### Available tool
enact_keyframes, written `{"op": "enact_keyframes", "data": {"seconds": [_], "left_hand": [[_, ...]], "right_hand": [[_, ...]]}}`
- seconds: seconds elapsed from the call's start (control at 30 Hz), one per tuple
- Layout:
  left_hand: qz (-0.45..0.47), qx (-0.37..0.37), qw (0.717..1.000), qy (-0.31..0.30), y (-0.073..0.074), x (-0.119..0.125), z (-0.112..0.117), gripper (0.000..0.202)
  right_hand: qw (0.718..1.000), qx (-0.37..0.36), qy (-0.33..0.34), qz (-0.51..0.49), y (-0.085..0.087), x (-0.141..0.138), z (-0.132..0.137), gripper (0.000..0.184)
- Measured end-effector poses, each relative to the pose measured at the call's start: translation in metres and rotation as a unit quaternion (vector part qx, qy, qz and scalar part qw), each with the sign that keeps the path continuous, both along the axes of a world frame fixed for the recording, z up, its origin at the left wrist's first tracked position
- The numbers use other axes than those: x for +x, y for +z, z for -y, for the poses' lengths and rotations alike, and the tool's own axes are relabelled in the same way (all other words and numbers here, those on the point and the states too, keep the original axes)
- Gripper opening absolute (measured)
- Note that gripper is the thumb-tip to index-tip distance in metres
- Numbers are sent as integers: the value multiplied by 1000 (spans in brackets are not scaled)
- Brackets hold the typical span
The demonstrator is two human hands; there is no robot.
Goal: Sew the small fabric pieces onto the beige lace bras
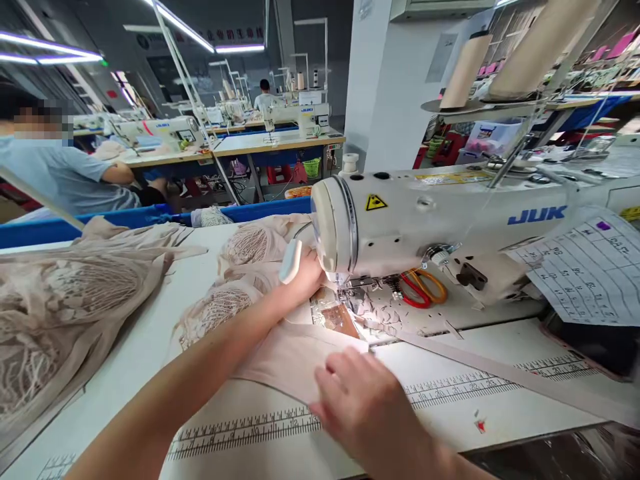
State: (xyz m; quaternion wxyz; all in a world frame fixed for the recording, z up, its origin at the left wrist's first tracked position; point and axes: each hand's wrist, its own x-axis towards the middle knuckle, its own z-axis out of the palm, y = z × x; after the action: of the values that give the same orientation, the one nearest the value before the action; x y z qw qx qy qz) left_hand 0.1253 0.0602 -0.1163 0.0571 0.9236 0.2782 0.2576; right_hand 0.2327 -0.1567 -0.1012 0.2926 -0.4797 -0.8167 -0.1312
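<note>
At the machine's needle end, my left hand (306, 275) rests by the beige fabric behind the presser foot (353, 293). Its fingertips are hidden by the machine head and a small pale paddle-shaped piece (291, 261). My right hand (361, 399) is closed, fingers curled, at the near edge of the beige fabric panel (280, 357), which seems pinched in it. A narrow beige strip (465, 357) runs from the needle area to the right. The white sewing machine (400, 213) stands over the work, its lamp lighting the needle plate.
Beige netted pieces (215, 310) lie beyond my left arm, with a larger heap (75, 287) at left. Red and orange-handled scissors (424, 288) and fabric scraps lie under the machine arm. A written paper sheet (585, 267) hangs at right. A co-worker (65, 167) sits at far left.
</note>
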Motion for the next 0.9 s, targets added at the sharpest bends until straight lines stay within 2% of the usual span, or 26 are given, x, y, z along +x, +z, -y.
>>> {"op": "enact_keyframes", "data": {"seconds": [0.07, 0.1, 0.13, 0.2, 0.27, 0.33, 0.43, 0.6, 0.73, 0.9], "left_hand": [[17, 12, 1000, 6, 12, -14, 15, 24], [23, 14, 999, -20, 19, -23, 26, 24], [29, 12, 997, -72, 25, -34, 38, 24], [5, -1, 975, -223, 33, -54, 65, 29], [-53, -6, 953, -299, 35, -70, 90, 39], [-116, 4, 951, -288, 32, -80, 109, 46], [-178, 25, 960, -216, 29, -85, 127, 50], [-248, 41, 961, -114, 37, -75, 142, 29], [-215, 31, 972, -94, 31, -61, 145, 24], [-168, 48, 979, -106, 16, -49, 141, 48]], "right_hand": [[1000, -1, 18, 15, -4, -15, 6, 9], [1000, 3, 15, 27, -6, -20, 8, 10], [999, 13, 11, 35, -8, -24, 10, 12], [999, 27, 4, 39, -11, -30, 11, 19], [998, 41, -9, 41, -13, -32, 11, 22], [997, 48, -20, 55, -14, -32, 10, 23], [995, 49, -20, 79, -14, -24, 7, 25], [993, 45, 27, 102, -6, 12, 0, 29], [993, 21, 50, 104, -2, 39, -2, 30], [993, 72, 63, 68, -2, 60, -6, 28]]}}
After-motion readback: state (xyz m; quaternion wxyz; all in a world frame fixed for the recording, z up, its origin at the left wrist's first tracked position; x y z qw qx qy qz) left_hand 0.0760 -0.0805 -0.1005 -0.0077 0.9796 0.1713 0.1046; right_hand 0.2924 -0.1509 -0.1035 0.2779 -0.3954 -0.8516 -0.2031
